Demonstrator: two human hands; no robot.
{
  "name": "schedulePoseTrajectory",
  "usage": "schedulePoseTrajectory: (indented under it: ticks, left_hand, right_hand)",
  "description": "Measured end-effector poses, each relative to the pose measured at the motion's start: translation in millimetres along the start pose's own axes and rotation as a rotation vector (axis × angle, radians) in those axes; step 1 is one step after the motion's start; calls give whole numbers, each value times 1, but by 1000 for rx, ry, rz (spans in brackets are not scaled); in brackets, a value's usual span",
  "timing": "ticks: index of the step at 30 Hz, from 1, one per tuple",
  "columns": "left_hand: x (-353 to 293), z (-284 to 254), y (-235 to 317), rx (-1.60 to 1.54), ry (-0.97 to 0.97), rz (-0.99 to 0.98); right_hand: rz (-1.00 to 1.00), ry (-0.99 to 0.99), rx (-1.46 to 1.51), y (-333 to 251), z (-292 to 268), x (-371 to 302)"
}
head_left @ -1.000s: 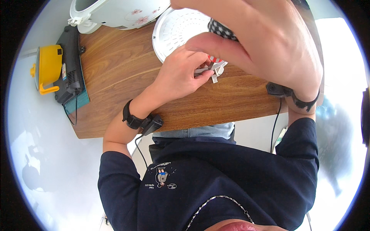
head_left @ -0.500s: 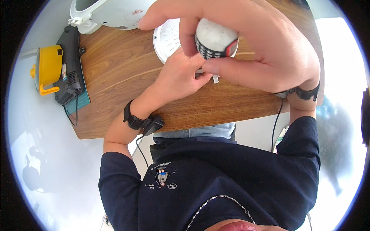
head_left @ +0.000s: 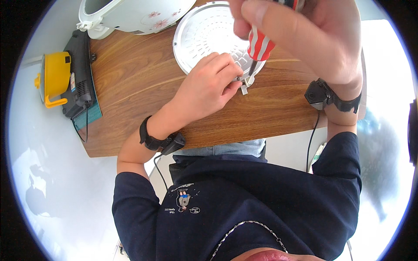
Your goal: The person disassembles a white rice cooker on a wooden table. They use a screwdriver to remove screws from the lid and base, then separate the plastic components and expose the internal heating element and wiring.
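Observation:
A screwdriver (head_left: pixel 261 45) with a red-and-white striped handle is in my right hand (head_left: pixel 313 43), whose fingers are closed around it. The shaft slants down, its tip at the small hinge-like tab on the near right edge of a round white lid (head_left: pixel 187 41). Slots and raised ribs cover the lid, which lies on the table. My left hand (head_left: pixel 211 82) is closed at the lid's near edge, fingertips curled beside the tab. A small dark metal bit shows by those fingertips; the fingers partly hide what they grip.
A white rice cooker body (head_left: pixel 143 15) with red flower prints stands at the back left of the wooden table (head_left: pixel 135 78). Along the left edge are a black device (head_left: pixel 80 82) and a yellow pot (head_left: pixel 56 74). Cables hang from both wrist straps.
My right hand has swung up and to the right, tilting the screwdriver so its striped handle and shaft now show. More of the lid is uncovered. My left hand has shifted only slightly.

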State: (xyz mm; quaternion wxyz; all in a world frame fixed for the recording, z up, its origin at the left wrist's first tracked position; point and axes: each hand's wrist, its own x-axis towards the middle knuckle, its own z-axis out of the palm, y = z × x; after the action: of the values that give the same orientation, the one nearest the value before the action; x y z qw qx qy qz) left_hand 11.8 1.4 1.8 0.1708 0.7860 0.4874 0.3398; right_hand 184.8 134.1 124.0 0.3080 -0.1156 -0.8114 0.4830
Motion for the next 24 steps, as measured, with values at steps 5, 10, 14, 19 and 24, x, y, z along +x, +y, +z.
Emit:
schedulePoseTrajectory:
  ticks: [5,10,14,19,24]
  left_hand:
    - [-6,-3,7,143,-39,47]
    - [-8,-2,7,274,-36,105]
    - [-8,-4,13,360,-51,148]
    - [-9,-7,28,590,-112,207]
    - [-10,-4,33,765,-152,249]
  right_hand:
    - [132,96,117,-4,-8,14]
    - [214,77,119,-7,-9,25]
    - [186,76,109,1,-10,24]
    - [120,159,-191,11,-1,25]
    - [151,108,-145,10,-3,27]
